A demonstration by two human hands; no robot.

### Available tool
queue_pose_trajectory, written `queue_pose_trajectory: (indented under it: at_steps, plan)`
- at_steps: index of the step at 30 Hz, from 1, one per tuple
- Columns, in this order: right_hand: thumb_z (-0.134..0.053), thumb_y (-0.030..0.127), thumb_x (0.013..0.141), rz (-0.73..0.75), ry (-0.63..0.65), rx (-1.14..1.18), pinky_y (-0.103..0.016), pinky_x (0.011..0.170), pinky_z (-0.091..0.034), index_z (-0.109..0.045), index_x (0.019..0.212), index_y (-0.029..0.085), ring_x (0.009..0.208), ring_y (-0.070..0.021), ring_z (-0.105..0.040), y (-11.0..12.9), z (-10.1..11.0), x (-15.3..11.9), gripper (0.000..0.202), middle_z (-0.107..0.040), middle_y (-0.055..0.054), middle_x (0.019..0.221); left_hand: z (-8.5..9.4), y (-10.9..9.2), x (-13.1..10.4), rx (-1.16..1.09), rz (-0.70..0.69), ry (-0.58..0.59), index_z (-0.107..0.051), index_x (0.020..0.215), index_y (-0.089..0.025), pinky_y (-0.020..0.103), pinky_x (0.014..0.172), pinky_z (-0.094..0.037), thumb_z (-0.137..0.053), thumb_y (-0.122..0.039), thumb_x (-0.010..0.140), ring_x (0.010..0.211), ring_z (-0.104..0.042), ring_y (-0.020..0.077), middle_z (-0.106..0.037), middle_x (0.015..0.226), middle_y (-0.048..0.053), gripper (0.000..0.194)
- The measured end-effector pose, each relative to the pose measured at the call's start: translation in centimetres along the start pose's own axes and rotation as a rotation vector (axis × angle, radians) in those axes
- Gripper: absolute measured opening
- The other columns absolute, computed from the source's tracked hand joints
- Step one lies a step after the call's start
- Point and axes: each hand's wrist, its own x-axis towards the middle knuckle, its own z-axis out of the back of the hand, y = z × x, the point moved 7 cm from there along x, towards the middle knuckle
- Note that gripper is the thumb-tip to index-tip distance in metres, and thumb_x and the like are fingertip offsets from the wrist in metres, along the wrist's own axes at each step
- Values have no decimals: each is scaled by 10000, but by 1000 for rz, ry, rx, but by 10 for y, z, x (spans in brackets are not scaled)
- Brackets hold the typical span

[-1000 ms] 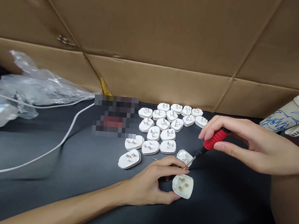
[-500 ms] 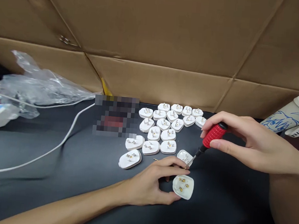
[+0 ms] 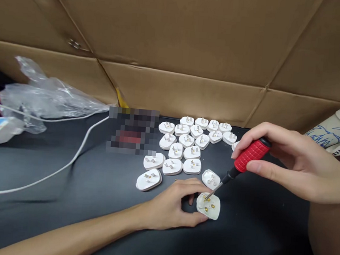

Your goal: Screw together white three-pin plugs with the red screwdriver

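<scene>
From my end: left hand [image 3: 169, 206] grasps the hollow white housing [image 3: 216, 214], thumb on the near side, fingers behind the far edge. Reads as a steadying grip, with the cavity facing up so the gold-coloured contacts [image 3: 212, 206] stay reachable. Right hand [image 3: 297, 166] pinches the red-handled screwdriver [image 3: 252, 155] between thumb and fingers. Shaft slants down, tip at the contacts nearest the far left edge; can't tell if it is seated on a screw. The tilt probably leaves my view into the housing unblocked.

Loose white cover [image 3: 211, 179] sits on the counter [image 3: 106, 201] just beyond the housing, likely parked there for easy reach. Finished-looking plugs [image 3: 172, 167] are bunched past the left hand, prongs up, which I'd guess keeps them flat and out of the work spot.

Count: 2 hands, both occupied. 1 screwdriver, 1 housing in hand, 1 loose cover. 18 plugs plainly visible, plus 1 white piece partly hidden by the right hand, likely another. About 4 gold contacts; they overlap, so not certain. 2 metal clips [image 3: 75, 44] on the cardboard [image 3: 181, 33], 1 crumpled clear bag [image 3: 50, 97] at left.
</scene>
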Motion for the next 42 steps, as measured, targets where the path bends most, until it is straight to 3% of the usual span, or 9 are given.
queue_pose_trajectory:
  at_steps: [27,35,40,42]
  plan:
    - [-682,200,875,19,53,-7,-221,746,-512,-631,1029,244,839,-129,-656,-4,-8,5,169,-697,30,951,1,8,-2,9,69,-15,-681,1119,-178,241,657,-458,-726,-301,820,690,-537,137,-623,855,11,326]
    - [-683,178,866,124,17,-179,-220,708,-475,-598,976,229,765,-113,-627,7,-16,4,148,-676,40,881,0,8,-1,-24,90,10,-707,1054,-175,217,618,-423,-741,-252,795,654,-498,124,-606,768,-18,272]
    - [-596,128,899,268,73,-221,-230,874,-480,-543,1153,196,1008,-149,-623,22,-28,-2,268,-667,-36,1094,0,9,1,-54,114,5,-710,1054,-175,217,615,-430,-730,-246,800,641,-488,120,-621,777,-13,264]
    - [-588,183,940,272,17,-280,-224,780,-488,-563,1075,195,878,-133,-634,22,-26,-3,138,-673,-16,966,-1,10,1,-64,121,9,-711,1057,-169,212,612,-424,-734,-245,798,633,-482,115,-612,764,-20,271]
